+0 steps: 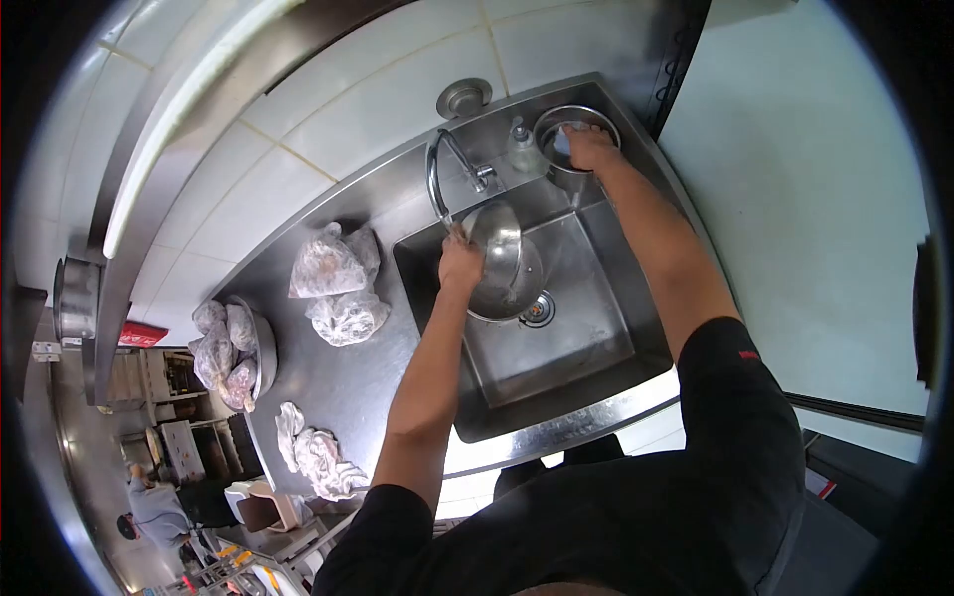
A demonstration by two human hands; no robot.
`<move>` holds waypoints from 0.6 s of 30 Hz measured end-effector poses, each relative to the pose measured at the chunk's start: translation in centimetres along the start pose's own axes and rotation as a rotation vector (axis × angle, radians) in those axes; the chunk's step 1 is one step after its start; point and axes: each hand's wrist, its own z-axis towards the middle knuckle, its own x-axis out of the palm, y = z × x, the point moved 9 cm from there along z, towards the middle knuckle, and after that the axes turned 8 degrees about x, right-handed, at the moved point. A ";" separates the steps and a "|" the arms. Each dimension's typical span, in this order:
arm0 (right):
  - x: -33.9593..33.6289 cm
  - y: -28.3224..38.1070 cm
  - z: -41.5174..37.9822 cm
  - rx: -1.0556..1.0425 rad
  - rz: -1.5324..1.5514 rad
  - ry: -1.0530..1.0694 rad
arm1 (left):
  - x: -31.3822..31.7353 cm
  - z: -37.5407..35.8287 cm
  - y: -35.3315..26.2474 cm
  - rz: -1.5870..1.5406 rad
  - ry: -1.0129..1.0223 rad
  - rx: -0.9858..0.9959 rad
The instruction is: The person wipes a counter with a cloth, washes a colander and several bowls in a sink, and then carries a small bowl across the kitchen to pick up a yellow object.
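Note:
My left hand point(460, 260) is closed on the rim of a shiny metal bowl point(494, 233), tilted under the curved faucet point(435, 179). Below it, over the sink, shows a second round metal surface point(497, 298), close to the drain point(538, 310). My right hand point(593, 149) reaches into a round steel pot point(580, 182) at the sink's back right corner. Its fingers are closed against a pale bluish-white piece point(563, 141), whose kind I cannot tell. Beside the pot stands a clear pump bottle point(523, 149).
Plastic bags of frosty-looking food point(328, 263) lie on the steel counter point(343, 382) left of the sink point(556, 363). More bags fill a metal bowl point(266, 348) at the far end. A crumpled white cloth point(323, 462) lies near the edge. Another person point(159, 512) is far off, lower left.

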 end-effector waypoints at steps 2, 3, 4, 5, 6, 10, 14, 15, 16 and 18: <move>0.7 -0.6 1.1 0.031 0.061 0.131 | 0.0 0.5 -2.5 0.000 -0.024 0.148; 0.6 -0.6 1.3 0.047 0.091 0.196 | 0.3 1.2 -3.0 -0.002 -0.036 0.222; -1.3 -0.1 1.4 0.038 0.046 0.028 | 0.9 2.3 -1.9 -0.013 -0.136 0.282; -3.1 0.3 0.6 0.060 0.166 0.020 | 1.0 2.0 -0.6 -0.230 -0.033 0.111; -6.4 1.1 -0.8 0.080 0.285 0.004 | 0.6 1.4 -0.4 -0.447 0.064 -0.058; -5.0 6.1 -8.6 0.132 0.713 0.069 | 3.4 -1.9 2.1 -0.979 0.049 -0.372; 6.8 14.8 -18.1 0.111 0.696 0.252 | 8.5 -3.0 3.7 -1.165 0.158 -0.404; 9.0 17.4 -21.0 0.040 0.614 0.140 | 8.4 -3.1 4.2 -1.108 0.178 -0.421; 6.5 18.8 -23.7 -0.052 0.703 0.158 | 8.4 -3.7 5.1 -1.054 0.199 -0.444; 8.6 20.0 -26.6 -0.193 0.788 0.569 | 7.2 -6.0 7.9 -0.940 0.079 -0.549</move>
